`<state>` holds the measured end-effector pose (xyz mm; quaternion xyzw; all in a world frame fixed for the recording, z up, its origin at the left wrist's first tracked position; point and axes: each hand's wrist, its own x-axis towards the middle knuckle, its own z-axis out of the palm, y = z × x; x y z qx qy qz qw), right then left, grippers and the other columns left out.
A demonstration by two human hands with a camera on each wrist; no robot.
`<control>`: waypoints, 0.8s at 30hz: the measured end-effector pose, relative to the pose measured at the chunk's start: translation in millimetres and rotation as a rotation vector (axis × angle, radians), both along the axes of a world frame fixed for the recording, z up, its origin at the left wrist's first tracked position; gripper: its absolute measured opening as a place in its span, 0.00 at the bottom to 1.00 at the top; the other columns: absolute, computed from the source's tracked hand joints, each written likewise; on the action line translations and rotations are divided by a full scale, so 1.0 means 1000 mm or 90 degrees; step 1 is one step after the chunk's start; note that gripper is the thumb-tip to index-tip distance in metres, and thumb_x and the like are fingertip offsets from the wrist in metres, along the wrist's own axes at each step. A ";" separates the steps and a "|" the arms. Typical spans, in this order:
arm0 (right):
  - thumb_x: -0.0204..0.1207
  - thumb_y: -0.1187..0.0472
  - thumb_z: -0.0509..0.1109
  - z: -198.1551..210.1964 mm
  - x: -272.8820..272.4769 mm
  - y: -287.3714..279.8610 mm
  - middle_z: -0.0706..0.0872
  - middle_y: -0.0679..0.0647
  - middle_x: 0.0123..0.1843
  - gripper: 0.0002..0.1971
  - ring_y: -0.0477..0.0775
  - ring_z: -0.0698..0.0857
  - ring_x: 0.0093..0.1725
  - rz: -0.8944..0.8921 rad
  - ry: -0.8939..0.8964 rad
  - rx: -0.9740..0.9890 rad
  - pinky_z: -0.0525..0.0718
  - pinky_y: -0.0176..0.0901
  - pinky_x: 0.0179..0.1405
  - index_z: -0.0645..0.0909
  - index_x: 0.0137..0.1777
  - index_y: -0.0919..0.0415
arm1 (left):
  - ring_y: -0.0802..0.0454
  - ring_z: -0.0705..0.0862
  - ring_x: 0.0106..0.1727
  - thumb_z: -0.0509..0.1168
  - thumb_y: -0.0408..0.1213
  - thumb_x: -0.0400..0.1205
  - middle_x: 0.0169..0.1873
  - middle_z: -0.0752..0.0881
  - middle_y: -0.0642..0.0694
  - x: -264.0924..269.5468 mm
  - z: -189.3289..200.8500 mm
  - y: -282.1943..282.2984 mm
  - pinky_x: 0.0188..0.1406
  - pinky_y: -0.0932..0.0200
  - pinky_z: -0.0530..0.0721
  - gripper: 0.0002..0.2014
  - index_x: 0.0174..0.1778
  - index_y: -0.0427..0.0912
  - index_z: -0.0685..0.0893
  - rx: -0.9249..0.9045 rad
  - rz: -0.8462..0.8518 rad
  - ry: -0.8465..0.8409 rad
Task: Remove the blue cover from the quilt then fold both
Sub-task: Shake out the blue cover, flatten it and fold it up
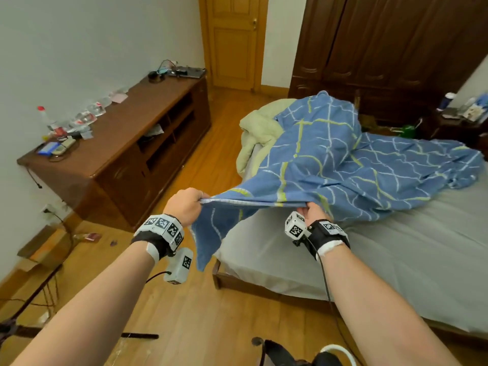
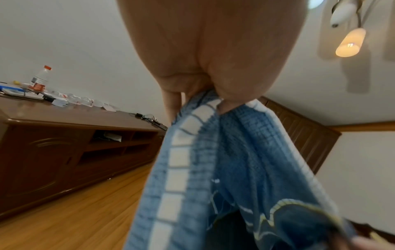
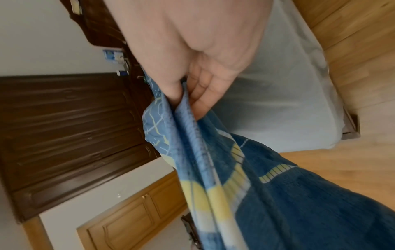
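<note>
I've got the cover [image 1: 330, 159] edge pinched in both hands, L hand [image 1: 184, 206] & R hand [image 1: 315, 211], lifted off the bed [image 1: 396, 260]. Quilt [image 1: 260, 128] sits bunched at the far end, partly under the cover.

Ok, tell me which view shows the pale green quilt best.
The head view. There the quilt lies bunched at the far end of the bed, partly under the blue cover, which both hands hold by its near edge. The left wrist and right wrist views show only the cover, with no quilt visible.
</note>
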<state>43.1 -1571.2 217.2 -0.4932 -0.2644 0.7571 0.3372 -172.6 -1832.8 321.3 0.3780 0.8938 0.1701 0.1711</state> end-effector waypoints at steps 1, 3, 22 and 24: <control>0.88 0.67 0.56 0.013 0.006 -0.008 0.83 0.43 0.17 0.10 0.42 0.86 0.27 -0.016 -0.002 0.014 0.85 0.32 0.31 0.71 0.43 0.58 | 0.40 0.85 0.49 0.53 0.22 0.79 0.49 0.88 0.43 0.003 -0.008 0.005 0.40 0.51 0.82 0.25 0.62 0.49 0.85 -0.019 -0.012 0.016; 0.86 0.69 0.61 0.041 0.028 -0.024 0.86 0.45 0.23 0.12 0.42 0.86 0.27 -0.016 0.014 0.086 0.87 0.35 0.34 0.73 0.40 0.58 | 0.39 0.83 0.61 0.60 0.28 0.79 0.64 0.84 0.42 0.019 -0.025 0.023 0.50 0.48 0.84 0.28 0.75 0.53 0.75 -0.010 -0.090 0.047; 0.84 0.59 0.64 0.063 0.182 -0.011 0.89 0.63 0.45 0.09 0.58 0.89 0.44 0.033 0.087 -0.056 0.89 0.48 0.47 0.83 0.50 0.64 | 0.40 0.86 0.58 0.61 0.22 0.71 0.54 0.90 0.40 0.242 0.020 0.157 0.53 0.57 0.81 0.26 0.61 0.47 0.89 0.151 -0.383 0.019; 0.85 0.64 0.62 0.048 0.189 0.012 0.90 0.59 0.34 0.10 0.52 0.90 0.31 0.015 0.113 -0.078 0.89 0.39 0.34 0.82 0.44 0.63 | 0.45 0.85 0.61 0.59 0.20 0.71 0.56 0.90 0.45 0.247 0.019 0.156 0.55 0.60 0.79 0.28 0.60 0.48 0.89 0.154 -0.382 0.044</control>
